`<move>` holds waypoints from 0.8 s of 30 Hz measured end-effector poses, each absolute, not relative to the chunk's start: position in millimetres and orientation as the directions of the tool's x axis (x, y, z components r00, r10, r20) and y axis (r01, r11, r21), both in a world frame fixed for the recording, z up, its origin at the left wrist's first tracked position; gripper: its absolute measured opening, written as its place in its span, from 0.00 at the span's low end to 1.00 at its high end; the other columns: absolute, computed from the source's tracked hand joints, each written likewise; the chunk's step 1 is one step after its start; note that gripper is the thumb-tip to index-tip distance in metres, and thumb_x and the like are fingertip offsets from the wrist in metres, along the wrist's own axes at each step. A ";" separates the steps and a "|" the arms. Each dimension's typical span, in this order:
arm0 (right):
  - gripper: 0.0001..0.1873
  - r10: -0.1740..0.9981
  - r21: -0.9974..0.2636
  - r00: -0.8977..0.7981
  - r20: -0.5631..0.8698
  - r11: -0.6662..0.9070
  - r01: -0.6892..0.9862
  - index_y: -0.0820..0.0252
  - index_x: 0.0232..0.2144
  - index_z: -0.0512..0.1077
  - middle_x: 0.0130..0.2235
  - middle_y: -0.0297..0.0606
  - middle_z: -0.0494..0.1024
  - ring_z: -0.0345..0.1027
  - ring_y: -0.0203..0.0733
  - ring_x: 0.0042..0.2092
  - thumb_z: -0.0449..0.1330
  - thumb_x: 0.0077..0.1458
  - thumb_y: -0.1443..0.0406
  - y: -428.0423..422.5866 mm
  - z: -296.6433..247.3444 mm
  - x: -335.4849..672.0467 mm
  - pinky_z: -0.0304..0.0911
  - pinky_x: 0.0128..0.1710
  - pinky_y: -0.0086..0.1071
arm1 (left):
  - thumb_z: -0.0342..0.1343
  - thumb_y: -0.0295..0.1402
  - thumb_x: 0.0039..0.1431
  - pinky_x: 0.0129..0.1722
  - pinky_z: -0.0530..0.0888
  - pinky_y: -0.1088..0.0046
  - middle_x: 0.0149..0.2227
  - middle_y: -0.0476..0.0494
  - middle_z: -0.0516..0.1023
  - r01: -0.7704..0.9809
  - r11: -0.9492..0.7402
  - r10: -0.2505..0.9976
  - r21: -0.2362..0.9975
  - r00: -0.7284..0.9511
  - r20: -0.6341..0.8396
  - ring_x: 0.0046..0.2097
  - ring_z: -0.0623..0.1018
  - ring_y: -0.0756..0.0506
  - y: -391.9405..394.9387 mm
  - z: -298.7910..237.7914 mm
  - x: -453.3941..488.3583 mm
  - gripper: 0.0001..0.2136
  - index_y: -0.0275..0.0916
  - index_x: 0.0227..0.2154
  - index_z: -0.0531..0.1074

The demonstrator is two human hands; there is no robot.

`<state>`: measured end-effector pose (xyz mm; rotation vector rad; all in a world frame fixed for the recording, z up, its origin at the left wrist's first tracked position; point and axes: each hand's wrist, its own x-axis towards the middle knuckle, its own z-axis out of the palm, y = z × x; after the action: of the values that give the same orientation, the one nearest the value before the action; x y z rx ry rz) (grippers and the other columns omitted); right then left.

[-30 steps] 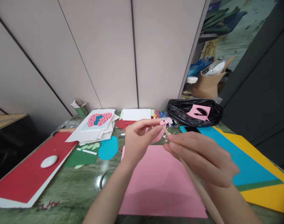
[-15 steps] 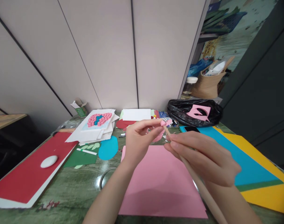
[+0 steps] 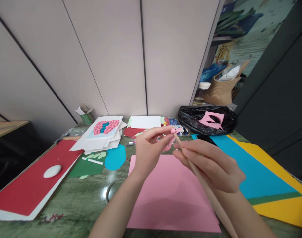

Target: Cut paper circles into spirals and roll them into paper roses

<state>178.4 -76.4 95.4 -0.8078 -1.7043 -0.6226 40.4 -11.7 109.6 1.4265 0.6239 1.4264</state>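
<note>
Left hand pinches a curled pink paper strip; right hand grips a slender wooden stick against it.

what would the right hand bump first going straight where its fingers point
Likely the left hand: the right hand points toward it, though depth is unclear.

Person, two arms. Left hand: bare, slim-fingered, left-hand side of the pink paper sheet. Left forearm: bare, slender, tapering to the wrist. Right hand: bare, right-hand side of the sheet. Right forearm: likewise bare.
</note>
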 end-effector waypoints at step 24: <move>0.09 0.182 -0.085 -0.014 0.983 0.524 0.848 0.59 0.22 0.67 0.26 0.33 0.75 0.69 0.31 0.28 0.65 0.46 0.72 -35.4 92.5 171.1 0.63 0.27 0.23 | 0.64 0.33 0.46 0.38 0.75 0.73 0.36 0.44 0.81 -0.335 -0.226 0.935 0.915 0.188 0.299 0.38 0.79 0.47 14.8 83.1 58.0 0.10 0.40 0.34 0.79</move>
<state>171.1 -35.4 92.5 -0.9230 -1.5238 -0.6696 58.0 14.8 83.1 1.2622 0.6634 1.3508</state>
